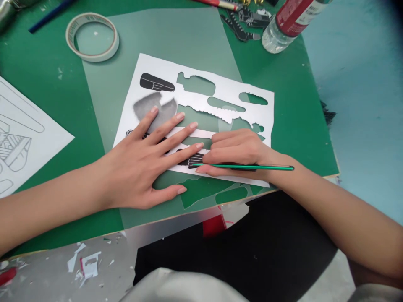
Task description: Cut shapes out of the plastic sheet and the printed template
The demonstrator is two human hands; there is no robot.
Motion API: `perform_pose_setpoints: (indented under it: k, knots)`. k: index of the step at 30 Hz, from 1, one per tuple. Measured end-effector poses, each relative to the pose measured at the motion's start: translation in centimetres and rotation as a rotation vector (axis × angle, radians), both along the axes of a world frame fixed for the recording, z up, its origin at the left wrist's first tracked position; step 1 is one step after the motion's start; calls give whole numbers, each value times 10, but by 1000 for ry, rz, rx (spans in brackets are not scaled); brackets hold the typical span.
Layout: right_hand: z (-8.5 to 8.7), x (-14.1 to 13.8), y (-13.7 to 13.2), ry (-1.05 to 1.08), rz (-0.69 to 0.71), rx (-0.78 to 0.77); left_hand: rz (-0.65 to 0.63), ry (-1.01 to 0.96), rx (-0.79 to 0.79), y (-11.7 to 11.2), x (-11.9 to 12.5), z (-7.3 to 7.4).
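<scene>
My left hand (pixel 147 161) lies flat with fingers spread on a white printed sheet (pixel 220 90) that has several shapes cut out of it and a few black printed shapes left. My right hand (pixel 236 149) is closed around a thin green craft knife (pixel 252 167), its tip against a black striped shape (pixel 195 159) just beside my left fingertips. The sheet rests on a translucent cutting mat (pixel 176 37) over the green table (pixel 296 117).
A roll of masking tape (pixel 92 37) sits at the back left. A plastic bottle with a red label (pixel 289 21) and black paper cut-outs (pixel 242 23) lie at the back right. Another printed sheet (pixel 25 138) lies left. Paper scraps (pixel 85 264) litter the floor below the table edge.
</scene>
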State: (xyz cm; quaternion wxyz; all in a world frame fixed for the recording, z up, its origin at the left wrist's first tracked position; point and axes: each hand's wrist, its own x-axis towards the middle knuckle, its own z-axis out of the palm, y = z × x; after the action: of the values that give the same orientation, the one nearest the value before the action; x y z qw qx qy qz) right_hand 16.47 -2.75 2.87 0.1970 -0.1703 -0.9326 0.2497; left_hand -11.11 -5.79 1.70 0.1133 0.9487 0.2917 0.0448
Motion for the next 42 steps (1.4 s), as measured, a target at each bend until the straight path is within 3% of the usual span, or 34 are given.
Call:
perform_pose_setpoints:
  k: [16, 29, 38, 42]
  knots:
    - [-6, 5, -2, 88, -12, 7, 1, -2, -8, 0, 0, 2]
    - [-5, 8, -4, 21, -31, 14, -25, -31, -36, 1, 0, 0]
    - [8, 0, -5, 106, -168, -98, 3, -94, -47, 1, 1, 1]
    - [8, -3, -8, 84, -155, -101, 17, -117, -31, 2, 2, 0]
